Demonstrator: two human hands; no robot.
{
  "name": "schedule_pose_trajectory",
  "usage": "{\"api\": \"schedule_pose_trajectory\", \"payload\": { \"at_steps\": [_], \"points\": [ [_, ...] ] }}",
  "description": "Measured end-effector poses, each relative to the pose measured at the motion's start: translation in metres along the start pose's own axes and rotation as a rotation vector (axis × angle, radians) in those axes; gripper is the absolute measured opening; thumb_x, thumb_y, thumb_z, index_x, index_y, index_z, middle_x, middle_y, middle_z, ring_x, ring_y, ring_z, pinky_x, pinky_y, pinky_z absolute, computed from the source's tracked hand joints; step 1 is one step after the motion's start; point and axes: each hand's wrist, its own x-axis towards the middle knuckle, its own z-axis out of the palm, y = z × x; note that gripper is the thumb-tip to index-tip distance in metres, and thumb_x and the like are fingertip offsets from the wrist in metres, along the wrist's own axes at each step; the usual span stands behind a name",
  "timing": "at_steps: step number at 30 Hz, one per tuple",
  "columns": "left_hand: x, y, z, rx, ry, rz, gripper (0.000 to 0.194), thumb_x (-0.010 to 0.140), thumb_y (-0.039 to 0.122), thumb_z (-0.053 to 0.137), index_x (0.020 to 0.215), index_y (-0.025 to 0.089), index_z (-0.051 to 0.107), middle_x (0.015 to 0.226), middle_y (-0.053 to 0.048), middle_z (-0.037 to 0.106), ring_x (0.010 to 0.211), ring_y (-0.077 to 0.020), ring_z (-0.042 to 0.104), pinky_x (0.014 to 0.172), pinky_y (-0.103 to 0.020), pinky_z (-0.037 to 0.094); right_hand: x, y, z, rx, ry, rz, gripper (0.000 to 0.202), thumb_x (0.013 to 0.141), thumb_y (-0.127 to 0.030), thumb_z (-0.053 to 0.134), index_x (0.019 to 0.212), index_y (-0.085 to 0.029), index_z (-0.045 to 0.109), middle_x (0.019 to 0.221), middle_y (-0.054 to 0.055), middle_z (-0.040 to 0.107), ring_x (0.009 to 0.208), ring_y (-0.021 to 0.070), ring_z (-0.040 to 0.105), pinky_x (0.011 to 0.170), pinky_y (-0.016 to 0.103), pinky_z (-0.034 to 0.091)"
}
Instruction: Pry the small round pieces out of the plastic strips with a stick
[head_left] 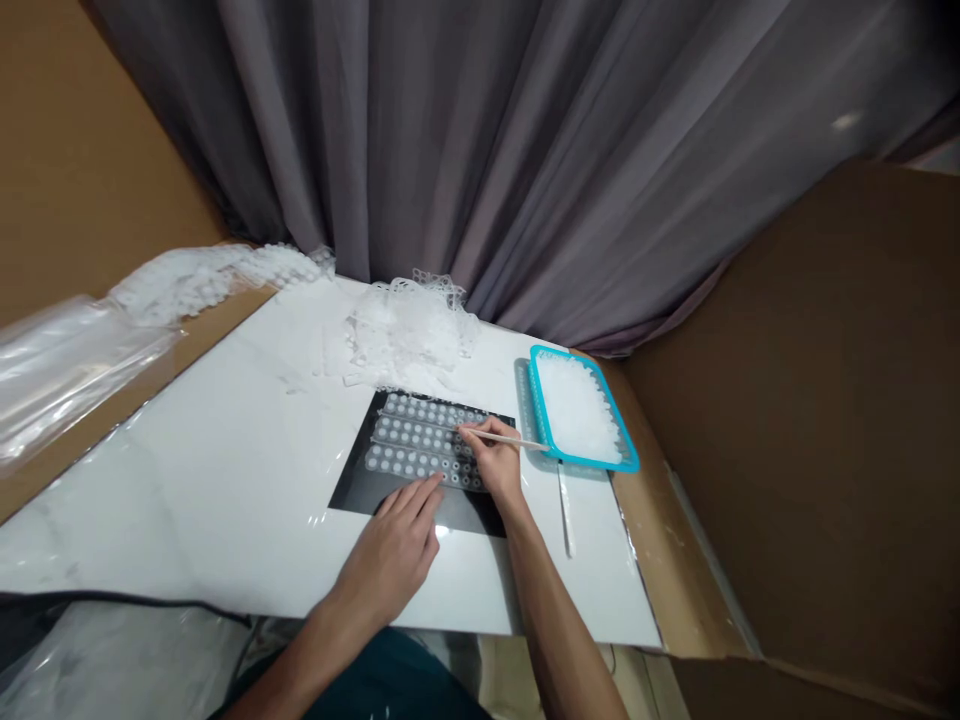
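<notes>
A thin pale stick (531,444) is pinched in my right hand (496,462). Its long end points right toward the teal basket, and the tip by my fingers is too small to make out. Beneath both hands lies a dark mat (352,488) bearing several translucent strips (405,462) with rows of round spots. Those on the left look whitish, while several on the right show dark centres. My left hand (397,545) rests flat with fingers stretched out, fingertips touching the lower edge of the nearest strip.
White lattice-like scraps (409,335) are heaped behind the mat. A teal basket (631,462) full of white pieces stands at the right, with a white slim tool (565,515) in front of it. Clear plastic wrap (71,355) lies at the left; cardboard walls (810,420) and a grey curtain (420,140) enclose the table.
</notes>
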Motion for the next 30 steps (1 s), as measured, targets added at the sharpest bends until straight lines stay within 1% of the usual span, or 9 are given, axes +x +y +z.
{"api": "schedule_pose_trajectory", "payload": {
  "at_steps": [4, 7, 11, 14, 21, 27, 30],
  "points": [
    [0.000, 0.001, 0.000, 0.010, 0.000, 0.005, 0.054, 0.099, 0.013, 0.050, 0.152, 0.021, 0.055, 0.165, -0.011, 0.057, 0.149, -0.0301, 0.056, 0.120, -0.051, 0.048, 0.006, -0.002, -0.005, -0.004, -0.124, -0.037, 0.028, 0.088, -0.039, 0.083, 0.070, -0.026, 0.066, 0.096, 0.008, 0.085, 0.097, 0.0295, 0.081, 0.087, 0.044, 0.063],
    [0.000, 0.001, -0.001, 0.013, -0.002, 0.006, 0.053, 0.099, 0.013, 0.050, 0.151, 0.021, 0.056, 0.165, -0.011, 0.057, 0.149, -0.0304, 0.056, 0.120, -0.051, 0.047, 0.007, -0.004, -0.008, -0.037, -0.186, -0.062, 0.024, 0.086, -0.035, 0.084, 0.070, -0.026, 0.069, 0.100, 0.007, 0.085, 0.101, 0.0302, 0.080, 0.091, 0.045, 0.061],
    [0.000, 0.001, -0.002, 0.016, -0.007, 0.009, 0.053, 0.100, 0.013, 0.050, 0.152, 0.020, 0.055, 0.165, -0.011, 0.057, 0.149, -0.0300, 0.056, 0.121, -0.051, 0.047, 0.001, -0.009, -0.015, -0.068, -0.232, -0.087, 0.023, 0.090, -0.033, 0.083, 0.072, -0.026, 0.070, 0.109, 0.007, 0.086, 0.106, 0.0302, 0.079, 0.100, 0.048, 0.058],
    [0.000, 0.002, -0.002, 0.018, -0.011, 0.009, 0.052, 0.100, 0.013, 0.050, 0.152, 0.021, 0.055, 0.165, -0.011, 0.056, 0.149, -0.0306, 0.056, 0.121, -0.052, 0.046, -0.006, -0.012, -0.020, -0.082, -0.268, -0.104, 0.021, 0.093, -0.032, 0.080, 0.076, -0.026, 0.071, 0.112, 0.007, 0.085, 0.106, 0.0295, 0.079, 0.100, 0.047, 0.057],
    [0.000, 0.002, -0.003, 0.017, -0.030, -0.002, 0.054, 0.101, 0.013, 0.050, 0.154, 0.021, 0.054, 0.165, -0.011, 0.056, 0.149, -0.0310, 0.055, 0.122, -0.052, 0.045, -0.010, -0.008, -0.021, -0.141, -0.287, -0.135, 0.021, 0.097, -0.032, 0.079, 0.078, -0.027, 0.073, 0.111, 0.005, 0.086, 0.109, 0.0295, 0.077, 0.102, 0.046, 0.055],
    [0.000, 0.002, -0.004, 0.018, -0.029, -0.005, 0.053, 0.101, 0.013, 0.050, 0.153, 0.021, 0.055, 0.165, -0.010, 0.056, 0.149, -0.0303, 0.055, 0.122, -0.051, 0.044, -0.009, 0.001, -0.016, -0.209, -0.295, -0.171, 0.019, 0.096, -0.029, 0.080, 0.078, -0.028, 0.075, 0.108, 0.004, 0.086, 0.105, 0.0289, 0.075, 0.097, 0.043, 0.055],
    [0.000, 0.002, -0.003, 0.014, -0.023, -0.004, 0.054, 0.101, 0.013, 0.050, 0.154, 0.022, 0.055, 0.166, -0.010, 0.056, 0.150, -0.0298, 0.055, 0.123, -0.051, 0.044, -0.009, 0.002, -0.012, -0.248, -0.283, -0.171, 0.016, 0.097, -0.028, 0.080, 0.081, -0.029, 0.077, 0.107, 0.004, 0.086, 0.102, 0.0292, 0.072, 0.099, 0.045, 0.052]
  ]
}}
